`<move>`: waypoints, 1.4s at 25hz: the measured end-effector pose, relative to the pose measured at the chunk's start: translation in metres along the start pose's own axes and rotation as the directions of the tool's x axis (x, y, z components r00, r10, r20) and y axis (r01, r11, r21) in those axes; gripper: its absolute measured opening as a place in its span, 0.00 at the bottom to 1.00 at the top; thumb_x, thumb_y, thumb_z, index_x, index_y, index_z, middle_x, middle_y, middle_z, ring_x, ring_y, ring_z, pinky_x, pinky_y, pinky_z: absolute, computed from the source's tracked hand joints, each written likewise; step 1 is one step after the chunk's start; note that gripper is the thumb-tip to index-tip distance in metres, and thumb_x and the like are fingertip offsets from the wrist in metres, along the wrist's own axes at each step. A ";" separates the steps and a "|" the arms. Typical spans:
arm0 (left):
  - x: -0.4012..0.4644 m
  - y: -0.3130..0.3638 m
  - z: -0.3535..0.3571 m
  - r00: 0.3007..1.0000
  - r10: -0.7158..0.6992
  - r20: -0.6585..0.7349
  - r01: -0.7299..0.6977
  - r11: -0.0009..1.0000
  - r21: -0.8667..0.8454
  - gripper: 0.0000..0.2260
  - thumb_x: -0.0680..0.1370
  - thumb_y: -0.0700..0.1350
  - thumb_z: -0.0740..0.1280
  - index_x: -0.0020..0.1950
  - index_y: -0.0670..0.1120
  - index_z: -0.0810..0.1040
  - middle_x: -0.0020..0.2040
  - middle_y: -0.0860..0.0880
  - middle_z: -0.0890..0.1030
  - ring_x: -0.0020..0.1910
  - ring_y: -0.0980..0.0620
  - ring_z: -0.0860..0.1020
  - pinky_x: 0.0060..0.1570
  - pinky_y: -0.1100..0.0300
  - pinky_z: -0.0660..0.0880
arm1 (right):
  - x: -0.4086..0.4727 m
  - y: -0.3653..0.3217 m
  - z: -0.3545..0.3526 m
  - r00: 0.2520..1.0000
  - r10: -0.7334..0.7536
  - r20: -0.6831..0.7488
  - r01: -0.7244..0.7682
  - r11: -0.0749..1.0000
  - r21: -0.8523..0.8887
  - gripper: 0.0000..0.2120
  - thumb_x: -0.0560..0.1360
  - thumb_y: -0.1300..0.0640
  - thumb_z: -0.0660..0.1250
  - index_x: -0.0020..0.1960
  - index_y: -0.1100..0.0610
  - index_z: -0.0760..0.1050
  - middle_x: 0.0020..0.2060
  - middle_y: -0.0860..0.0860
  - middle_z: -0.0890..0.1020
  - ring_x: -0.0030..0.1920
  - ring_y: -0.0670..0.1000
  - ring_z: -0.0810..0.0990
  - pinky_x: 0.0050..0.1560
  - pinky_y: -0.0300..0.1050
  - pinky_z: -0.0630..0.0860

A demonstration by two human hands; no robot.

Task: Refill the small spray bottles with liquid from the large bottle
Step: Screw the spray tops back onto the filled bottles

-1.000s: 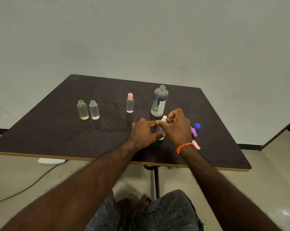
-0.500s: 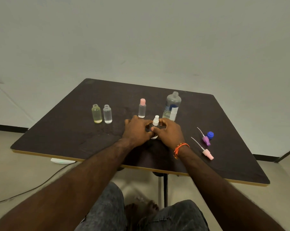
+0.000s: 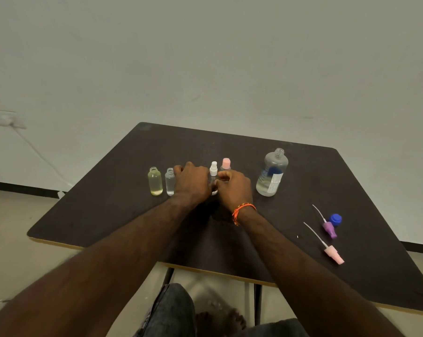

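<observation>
Hands [image 3: 193, 183] [image 3: 234, 188] (two) gripping one white-topped spray bottle [image 3: 213, 169] among four small bottles.

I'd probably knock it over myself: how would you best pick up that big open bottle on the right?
Grip the large bottle around its wide round body, about mid-height, coming from the near right side, where the table is bare. It stands upright with no cap and liquid inside, so keep it level. The narrow neck likely gives a poorer hold, and both hands crowd its left.
</observation>
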State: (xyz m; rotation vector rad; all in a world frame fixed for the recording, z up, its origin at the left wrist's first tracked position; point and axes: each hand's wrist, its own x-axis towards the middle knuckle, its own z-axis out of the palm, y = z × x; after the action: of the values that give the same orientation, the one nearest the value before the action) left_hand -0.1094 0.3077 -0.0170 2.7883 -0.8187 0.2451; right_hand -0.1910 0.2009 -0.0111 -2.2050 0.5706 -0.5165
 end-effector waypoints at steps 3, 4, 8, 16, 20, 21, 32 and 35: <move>0.018 0.001 0.001 1.000 -0.010 0.008 0.009 1.000 0.022 0.17 0.78 0.64 0.67 0.52 0.51 0.82 0.50 0.50 0.83 0.59 0.45 0.75 0.58 0.45 0.64 | 0.008 0.002 0.005 0.999 0.017 -0.038 -0.017 1.000 0.021 0.12 0.75 0.61 0.68 0.57 0.57 0.85 0.56 0.52 0.86 0.59 0.52 0.82 0.66 0.48 0.75; 0.022 0.001 0.000 1.000 -0.017 0.017 0.016 0.999 0.028 0.17 0.78 0.64 0.68 0.51 0.51 0.82 0.48 0.50 0.83 0.59 0.46 0.75 0.58 0.45 0.64 | 0.010 0.002 0.006 0.999 0.012 -0.045 -0.011 1.000 0.025 0.13 0.76 0.62 0.67 0.58 0.57 0.84 0.56 0.52 0.85 0.59 0.52 0.82 0.67 0.49 0.74; 0.027 0.003 -0.004 0.997 -0.038 0.063 0.036 0.998 0.043 0.17 0.76 0.65 0.70 0.50 0.52 0.81 0.47 0.51 0.81 0.59 0.46 0.75 0.59 0.45 0.63 | 0.007 0.007 0.007 0.999 -0.008 -0.042 0.008 1.000 -0.003 0.14 0.77 0.62 0.67 0.61 0.58 0.83 0.58 0.53 0.84 0.60 0.51 0.82 0.68 0.49 0.74; 0.016 -0.039 -0.056 0.981 0.010 0.193 -0.054 0.974 0.219 0.37 0.66 0.75 0.70 0.67 0.55 0.77 0.63 0.50 0.80 0.69 0.44 0.68 0.62 0.41 0.60 | -0.026 0.021 -0.013 0.995 -0.078 -0.059 0.071 0.993 -0.098 0.07 0.76 0.55 0.69 0.52 0.51 0.83 0.47 0.45 0.85 0.47 0.46 0.82 0.55 0.49 0.80; 0.003 -0.066 -0.071 0.944 -0.033 0.329 -0.073 0.950 0.303 0.32 0.66 0.66 0.76 0.67 0.55 0.78 0.60 0.50 0.81 0.67 0.44 0.72 0.65 0.39 0.59 | -0.042 0.030 -0.032 0.994 -0.100 -0.039 0.091 0.978 -0.187 0.08 0.75 0.52 0.67 0.54 0.49 0.81 0.48 0.44 0.84 0.48 0.46 0.82 0.53 0.49 0.80; 0.000 -0.067 -0.071 0.947 -0.020 0.320 -0.083 0.948 0.306 0.29 0.67 0.61 0.77 0.66 0.56 0.80 0.58 0.51 0.82 0.65 0.45 0.75 0.65 0.40 0.59 | -0.045 0.033 -0.036 0.994 -0.105 -0.034 0.095 0.973 -0.211 0.09 0.75 0.52 0.67 0.54 0.49 0.80 0.49 0.44 0.84 0.48 0.46 0.82 0.53 0.49 0.80; -0.018 -0.003 -0.055 0.954 0.219 0.203 -0.224 0.975 0.003 0.13 0.70 0.57 0.73 0.51 0.57 0.76 0.48 0.58 0.80 0.50 0.52 0.76 0.52 0.49 0.56 | -0.071 0.074 -0.089 0.999 -0.050 0.006 0.049 0.944 -0.327 0.13 0.77 0.51 0.70 0.61 0.49 0.78 0.54 0.45 0.83 0.53 0.46 0.81 0.56 0.45 0.78; -0.027 0.030 -0.045 0.938 0.293 0.185 -0.287 0.956 -0.057 0.14 0.70 0.59 0.73 0.51 0.57 0.75 0.46 0.58 0.79 0.49 0.53 0.75 0.54 0.49 0.57 | -0.080 0.086 -0.110 1.000 -0.026 0.007 0.027 0.927 -0.373 0.12 0.77 0.51 0.70 0.61 0.49 0.78 0.53 0.46 0.83 0.51 0.46 0.80 0.55 0.43 0.77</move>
State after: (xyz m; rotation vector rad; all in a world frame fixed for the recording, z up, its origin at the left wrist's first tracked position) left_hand -0.1522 0.3085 0.0254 2.6850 -1.2715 0.0101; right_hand -0.3341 0.1292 -0.0251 -2.5764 0.6842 -0.4470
